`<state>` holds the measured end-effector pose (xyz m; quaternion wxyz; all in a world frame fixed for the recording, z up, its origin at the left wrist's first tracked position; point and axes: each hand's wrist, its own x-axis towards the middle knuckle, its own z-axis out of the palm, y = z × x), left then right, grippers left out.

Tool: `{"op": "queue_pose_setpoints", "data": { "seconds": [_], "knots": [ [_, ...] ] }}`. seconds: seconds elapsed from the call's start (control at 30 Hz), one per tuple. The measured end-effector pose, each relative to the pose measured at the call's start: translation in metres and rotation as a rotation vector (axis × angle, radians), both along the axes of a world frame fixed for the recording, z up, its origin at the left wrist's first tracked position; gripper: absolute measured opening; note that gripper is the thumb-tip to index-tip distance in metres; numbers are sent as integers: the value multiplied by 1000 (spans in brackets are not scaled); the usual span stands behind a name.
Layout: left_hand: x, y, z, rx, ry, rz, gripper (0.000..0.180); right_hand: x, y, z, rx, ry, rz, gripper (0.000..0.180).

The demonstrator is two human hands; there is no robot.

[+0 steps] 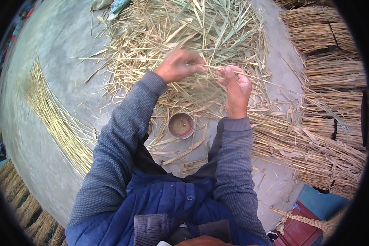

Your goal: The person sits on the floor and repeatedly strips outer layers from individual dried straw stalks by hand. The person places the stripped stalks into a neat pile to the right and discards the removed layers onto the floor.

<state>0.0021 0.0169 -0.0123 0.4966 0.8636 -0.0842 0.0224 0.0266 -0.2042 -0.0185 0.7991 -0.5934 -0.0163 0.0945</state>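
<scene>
A thin, pale stalk (212, 67) is in the air between the person's two hands, above the near part of a heap of loose dry leaves and straw (151, 33). The left hand (180, 65), back upward, pinches it between thumb and fingers; the right hand (237, 88), palm turned up, pinches it a little farther right — thumb against fingertips — and its thin end runs on past that hand.

Just below the heap, between the knees, a small round bowl (171, 124) with a brownish inside sits on the grey floor (53, 53), a few leaf scraps around it. Well to the left, a slim sheaf of yellowish stalks (65, 119) lies slantwise on the floor. At the right, a thick spread of stalks with dry leaves (307, 143) reaches from near the right forearm toward stacked bundles (332, 69) bound with dark bands. More bundles (33, 213) stand out at the lower left — and a dark red object (299, 225) lies at the lower right.
</scene>
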Motion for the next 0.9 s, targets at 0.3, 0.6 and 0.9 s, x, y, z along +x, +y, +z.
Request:
{"op": "queue_pose_setpoints", "data": {
  "seconds": [0.3, 0.6, 0.9],
  "knots": [
    [6, -7, -7, -404, 172, 175, 15, -2, 3, -1, -98, -26, 66, 24],
    [3, 39, 3, 442, -354, 388, 25, -1, -4, 0, -122, 22, -15, 27],
    [6, 13, -6, 456, -424, 24, 11, 6, -9, 1, -64, 93, -66, 34]
  ]
}}
